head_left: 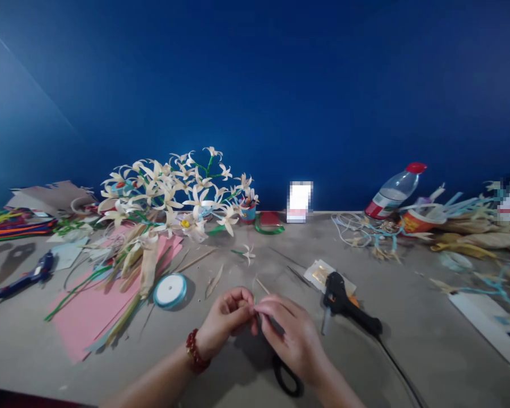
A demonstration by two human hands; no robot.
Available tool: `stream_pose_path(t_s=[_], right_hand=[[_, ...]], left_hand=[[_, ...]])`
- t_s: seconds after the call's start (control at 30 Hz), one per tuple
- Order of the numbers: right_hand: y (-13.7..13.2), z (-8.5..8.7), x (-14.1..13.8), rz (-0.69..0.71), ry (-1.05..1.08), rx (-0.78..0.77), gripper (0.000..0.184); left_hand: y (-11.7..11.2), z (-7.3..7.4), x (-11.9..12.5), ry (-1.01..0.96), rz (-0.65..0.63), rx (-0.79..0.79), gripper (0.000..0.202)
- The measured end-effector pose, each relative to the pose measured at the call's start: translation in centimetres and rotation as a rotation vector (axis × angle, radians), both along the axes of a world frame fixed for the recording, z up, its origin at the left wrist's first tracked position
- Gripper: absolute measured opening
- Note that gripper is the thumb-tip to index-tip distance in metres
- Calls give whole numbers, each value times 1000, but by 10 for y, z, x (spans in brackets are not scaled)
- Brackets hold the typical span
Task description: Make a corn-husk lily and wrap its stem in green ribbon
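Note:
Over the grey tabletop, my left hand and my right hand meet at their fingertips. Both are closed in a pinch around something small and thin, too hidden by the fingers to name. A red beaded bracelet circles my left wrist. Below my right hand, a black scissors handle shows; the rest of the scissors is covered. Just beyond the hands lie a single small white flower and a dry husk piece.
A big cluster of white flowers stands at the back left, behind pink sheets and a ribbon spool. To the right lies a black glue gun; a tilted bottle is behind it. A blue glue gun rests far left.

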State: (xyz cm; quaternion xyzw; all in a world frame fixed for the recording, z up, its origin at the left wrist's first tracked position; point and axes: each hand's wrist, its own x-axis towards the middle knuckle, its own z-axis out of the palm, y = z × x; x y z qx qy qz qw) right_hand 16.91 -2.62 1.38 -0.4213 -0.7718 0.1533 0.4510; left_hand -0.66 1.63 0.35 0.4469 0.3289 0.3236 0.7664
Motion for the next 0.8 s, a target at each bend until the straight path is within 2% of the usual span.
stream_pose_path(t_s=[0.17, 0.33, 0.53, 0.73, 0.8], right_hand=[[-2, -4, -1, -91, -34, 63, 22], [0, -5, -4, -123, -55, 79, 17], [0, -6, -5, -214, -147, 97, 13], [-4, -6, -7, -273, -167, 107, 13], [-6, -6, -9, -274, -140, 123, 11]], left_hand=[[-1, -1, 4, 3, 85, 15, 33], [-2, 4, 8, 43, 143, 23, 35], [-8, 3, 10, 106, 205, 173, 34], [-15, 0, 9, 265, 264, 386, 27], [-17, 3, 10, 250, 269, 367, 28]])
